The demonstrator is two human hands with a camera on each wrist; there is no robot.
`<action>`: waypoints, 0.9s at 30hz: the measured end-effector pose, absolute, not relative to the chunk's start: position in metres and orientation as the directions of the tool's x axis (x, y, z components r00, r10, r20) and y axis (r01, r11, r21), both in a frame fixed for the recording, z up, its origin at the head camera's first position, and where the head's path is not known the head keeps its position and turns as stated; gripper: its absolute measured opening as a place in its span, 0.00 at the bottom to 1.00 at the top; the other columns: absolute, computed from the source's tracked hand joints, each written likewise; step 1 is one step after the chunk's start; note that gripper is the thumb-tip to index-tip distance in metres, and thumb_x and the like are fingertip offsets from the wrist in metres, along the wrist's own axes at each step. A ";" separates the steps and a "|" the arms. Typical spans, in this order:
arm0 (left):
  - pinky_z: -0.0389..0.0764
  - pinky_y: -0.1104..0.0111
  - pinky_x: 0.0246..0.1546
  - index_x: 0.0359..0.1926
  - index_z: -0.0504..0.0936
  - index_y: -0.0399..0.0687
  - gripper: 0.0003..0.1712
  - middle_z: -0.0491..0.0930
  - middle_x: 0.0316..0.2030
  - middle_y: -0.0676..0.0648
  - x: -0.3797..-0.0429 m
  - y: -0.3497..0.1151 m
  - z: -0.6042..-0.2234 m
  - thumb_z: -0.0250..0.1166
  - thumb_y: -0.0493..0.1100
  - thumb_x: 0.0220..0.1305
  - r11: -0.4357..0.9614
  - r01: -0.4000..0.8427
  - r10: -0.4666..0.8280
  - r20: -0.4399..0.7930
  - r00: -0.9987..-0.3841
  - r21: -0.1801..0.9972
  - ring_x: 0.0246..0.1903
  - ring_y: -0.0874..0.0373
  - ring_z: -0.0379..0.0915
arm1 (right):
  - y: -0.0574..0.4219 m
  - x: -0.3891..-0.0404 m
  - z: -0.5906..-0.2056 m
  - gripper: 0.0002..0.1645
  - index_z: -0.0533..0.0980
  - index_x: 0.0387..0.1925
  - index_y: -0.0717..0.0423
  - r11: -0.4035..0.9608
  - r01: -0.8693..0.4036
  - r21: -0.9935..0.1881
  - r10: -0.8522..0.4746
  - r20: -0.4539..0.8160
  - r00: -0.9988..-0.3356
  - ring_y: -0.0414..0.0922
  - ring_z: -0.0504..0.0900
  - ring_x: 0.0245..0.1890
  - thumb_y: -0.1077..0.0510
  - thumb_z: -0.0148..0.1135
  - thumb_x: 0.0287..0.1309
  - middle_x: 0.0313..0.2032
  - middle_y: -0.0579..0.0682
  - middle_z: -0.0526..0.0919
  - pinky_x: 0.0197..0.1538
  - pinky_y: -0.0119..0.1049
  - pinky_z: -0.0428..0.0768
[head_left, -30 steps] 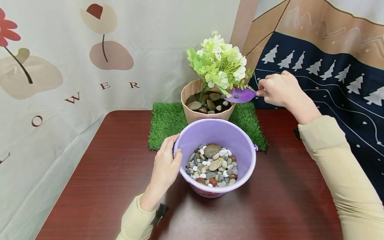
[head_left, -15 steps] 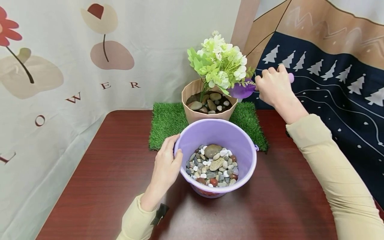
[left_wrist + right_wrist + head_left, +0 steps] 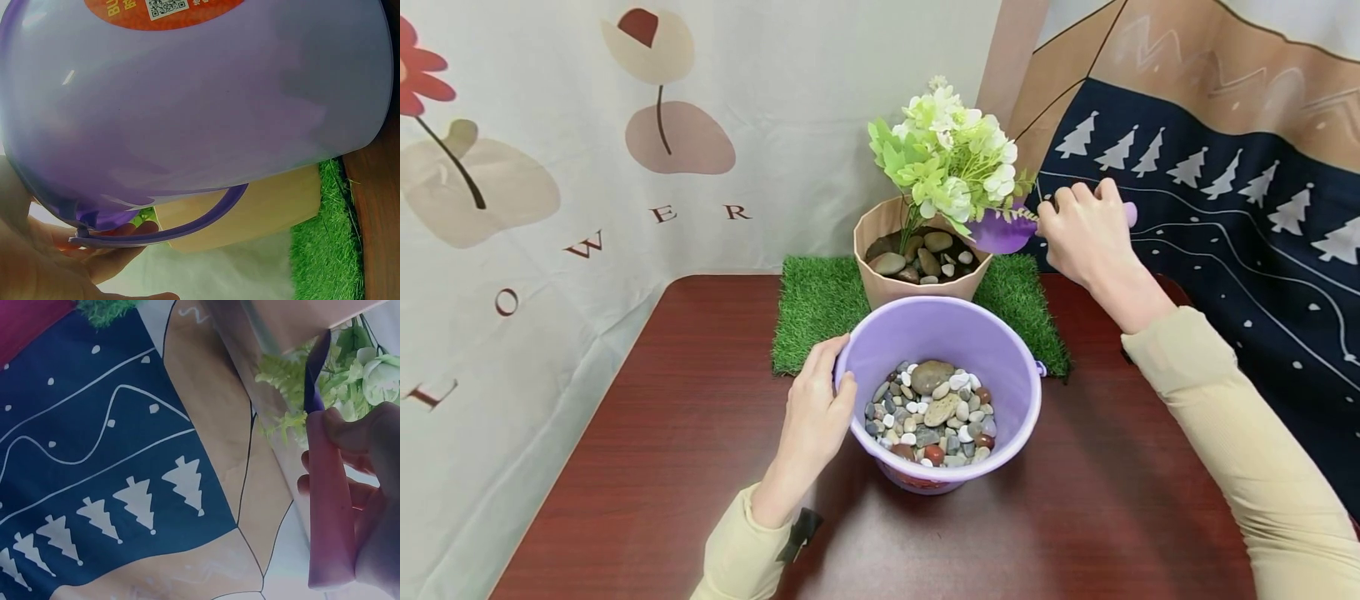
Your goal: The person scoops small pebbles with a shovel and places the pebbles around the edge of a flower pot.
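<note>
On the table, a lilac plastic bucket [image 3: 1022,417] stands upright, holding mixed pebbles [image 3: 928,417]. My left hand [image 3: 812,412] holds its left rim, the thumb over the edge and the fingers outside by the purple carry handle [image 3: 187,226]. My right hand [image 3: 1093,242] grips a small plastic shovel by its lilac handle [image 3: 331,506]. Its darker purple blade [image 3: 1000,233] is tilted at the right rim of the flowerpot [image 3: 917,290], partly behind leaves. White-and-green flowers [image 3: 951,158] rise from the pot, above dark soil with larger stones and several white pebbles.
Under the pot lies a green grass mat [image 3: 816,308] on the dark red wooden table [image 3: 692,417]. Behind hang a pale printed curtain [image 3: 797,108] and a navy-and-tan cloth with trees [image 3: 1225,225]. The bucket stands just in front of the pot.
The shovel's blade has tipped over and the grey pebble on it is out of sight. My right hand has turned over, then dipped slightly. The left hand and bucket stay put.
</note>
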State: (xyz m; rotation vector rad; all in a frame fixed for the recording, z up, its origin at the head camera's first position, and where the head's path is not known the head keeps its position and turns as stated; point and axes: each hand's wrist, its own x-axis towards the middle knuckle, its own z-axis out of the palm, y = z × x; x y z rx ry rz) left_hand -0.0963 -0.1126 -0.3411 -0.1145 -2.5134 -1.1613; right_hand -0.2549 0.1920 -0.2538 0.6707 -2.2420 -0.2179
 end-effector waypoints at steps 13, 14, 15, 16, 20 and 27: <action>0.75 0.54 0.48 0.58 0.71 0.44 0.25 0.73 0.55 0.45 -0.097 -0.114 -0.340 0.54 0.38 0.56 0.660 0.229 -0.075 0.365 -0.928 0.716 0.50 0.48 0.74 | 0.186 -0.219 -0.264 0.20 0.68 0.23 0.67 0.730 -0.482 0.484 -0.657 0.691 -0.302 0.57 0.68 0.24 0.57 0.39 0.65 0.23 0.61 0.72 0.31 0.50 0.65; 0.75 0.54 0.48 0.58 0.71 0.44 0.25 0.73 0.54 0.45 -0.097 -0.114 -0.340 0.54 0.38 0.56 0.661 0.229 -0.075 0.367 -0.927 0.715 0.50 0.48 0.74 | 0.185 -0.215 -0.264 0.20 0.68 0.24 0.66 0.718 -0.491 0.492 -0.668 0.685 -0.290 0.57 0.69 0.25 0.57 0.39 0.65 0.23 0.61 0.72 0.32 0.50 0.65; 0.75 0.54 0.48 0.58 0.71 0.44 0.25 0.73 0.54 0.45 -0.097 -0.114 -0.340 0.54 0.38 0.56 0.661 0.229 -0.075 0.367 -0.927 0.714 0.50 0.48 0.74 | 0.184 -0.211 -0.263 0.19 0.69 0.26 0.67 0.707 -0.499 0.501 -0.680 0.677 -0.283 0.57 0.69 0.25 0.57 0.40 0.65 0.24 0.61 0.73 0.32 0.50 0.66; 0.75 0.54 0.48 0.58 0.71 0.44 0.25 0.73 0.54 0.45 -0.097 -0.114 -0.340 0.54 0.38 0.56 0.662 0.228 -0.075 0.366 -0.927 0.714 0.49 0.48 0.74 | 0.182 -0.208 -0.262 0.19 0.70 0.26 0.67 0.692 -0.510 0.510 -0.692 0.670 -0.270 0.57 0.70 0.26 0.57 0.41 0.65 0.25 0.61 0.74 0.32 0.49 0.66; 0.75 0.54 0.48 0.58 0.71 0.43 0.25 0.73 0.54 0.45 -0.097 -0.114 -0.339 0.54 0.38 0.56 0.664 0.231 -0.074 0.369 -0.926 0.712 0.49 0.48 0.74 | 0.174 -0.194 -0.260 0.16 0.71 0.29 0.67 0.617 -0.548 0.565 -0.753 0.626 -0.201 0.56 0.72 0.27 0.59 0.42 0.64 0.27 0.60 0.75 0.33 0.48 0.66; 0.74 0.55 0.49 0.58 0.71 0.44 0.25 0.73 0.54 0.45 -0.097 -0.114 -0.340 0.55 0.37 0.56 0.663 0.231 -0.073 0.369 -0.927 0.712 0.50 0.49 0.73 | 0.159 -0.178 -0.263 0.12 0.70 0.30 0.67 0.421 -0.587 0.692 -0.882 0.463 -0.087 0.53 0.66 0.25 0.69 0.37 0.61 0.27 0.59 0.71 0.32 0.45 0.64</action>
